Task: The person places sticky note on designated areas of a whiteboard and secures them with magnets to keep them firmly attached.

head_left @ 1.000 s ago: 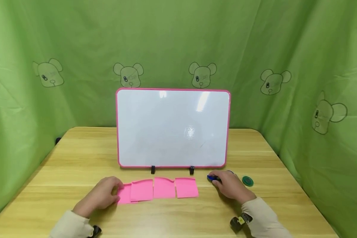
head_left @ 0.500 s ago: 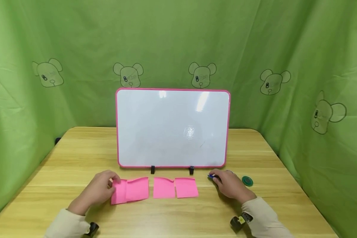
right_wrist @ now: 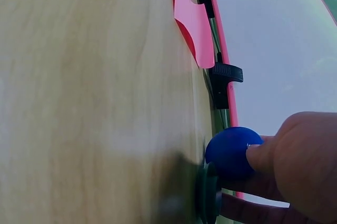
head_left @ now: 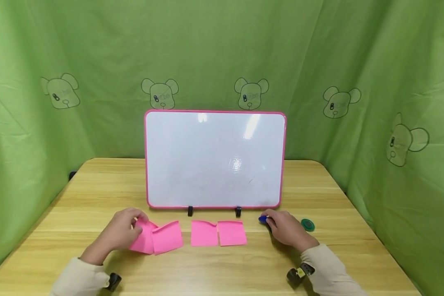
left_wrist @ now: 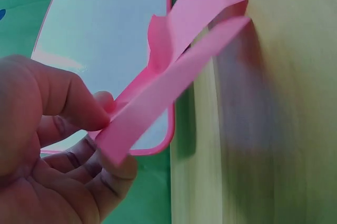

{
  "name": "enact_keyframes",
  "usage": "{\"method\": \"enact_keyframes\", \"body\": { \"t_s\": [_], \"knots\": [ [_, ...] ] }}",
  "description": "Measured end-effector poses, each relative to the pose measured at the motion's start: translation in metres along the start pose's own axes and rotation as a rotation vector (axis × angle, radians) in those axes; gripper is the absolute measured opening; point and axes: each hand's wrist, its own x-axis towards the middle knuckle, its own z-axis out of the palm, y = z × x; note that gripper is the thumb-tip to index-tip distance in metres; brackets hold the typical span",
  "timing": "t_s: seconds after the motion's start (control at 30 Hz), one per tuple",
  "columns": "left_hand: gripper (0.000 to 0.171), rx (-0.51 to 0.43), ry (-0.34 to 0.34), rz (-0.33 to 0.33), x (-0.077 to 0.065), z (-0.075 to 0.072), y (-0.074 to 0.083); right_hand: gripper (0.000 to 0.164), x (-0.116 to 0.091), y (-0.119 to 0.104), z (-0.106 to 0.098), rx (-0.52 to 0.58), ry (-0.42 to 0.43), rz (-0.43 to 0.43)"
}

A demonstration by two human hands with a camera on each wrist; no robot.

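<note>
My left hand (head_left: 119, 231) pinches the leftmost pink sticky note (head_left: 143, 241) between thumb and fingers. In the left wrist view that sticky note (left_wrist: 163, 103) is tilted up off the table. Its neighbour, a second sticky note (head_left: 167, 238), lies askew against its right edge, top edge curled. My right hand (head_left: 286, 228) holds a blue round magnet (head_left: 262, 219) by thumb and fingers, close to the tabletop. The right wrist view shows the thumb on the blue magnet (right_wrist: 230, 154). A green round magnet (head_left: 308, 225) with a dark centre lies right of that hand.
Two more pink sticky notes (head_left: 204, 234) lie side by side mid-table. Behind them a white board (head_left: 207, 164) with a pink frame stands upright on black clip feet (head_left: 238, 211). Green curtains (head_left: 222, 49) surround the wooden table (head_left: 222, 271).
My left hand has moved left, pulling the leftmost sticky note away and lifting it. The second note shifted left and turned. The right hand stays put, the blue magnet tilting slightly in its fingers.
</note>
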Motion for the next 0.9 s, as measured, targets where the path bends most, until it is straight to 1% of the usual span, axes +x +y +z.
{"method": "enact_keyframes", "body": {
  "t_s": [0.17, 0.37, 0.53, 0.63, 0.77, 0.9],
  "knots": [
    [0.022, -0.002, 0.046, 0.002, 0.000, -0.001, 0.003, 0.015, 0.000, 0.001, 0.000, -0.005, 0.015, -0.010],
    [0.023, -0.016, 0.125, 0.049, 0.001, -0.004, 0.005, 0.014, 0.000, 0.001, -0.001, 0.001, 0.030, -0.007],
    [0.025, -0.023, 0.193, 0.070, 0.002, -0.005, 0.005, 0.014, 0.001, -0.001, -0.001, 0.005, 0.023, 0.007],
    [0.027, -0.044, 0.230, 0.077, 0.004, -0.006, 0.005, 0.015, 0.001, -0.002, -0.002, 0.006, 0.020, 0.010],
    [0.028, -0.091, 0.251, 0.068, 0.006, -0.009, 0.008, 0.015, 0.001, -0.002, -0.002, 0.011, 0.025, 0.014],
    [0.028, -0.119, 0.247, 0.045, 0.007, -0.011, 0.011, 0.014, 0.002, -0.002, -0.002, 0.022, 0.031, 0.020]
  ]
}}
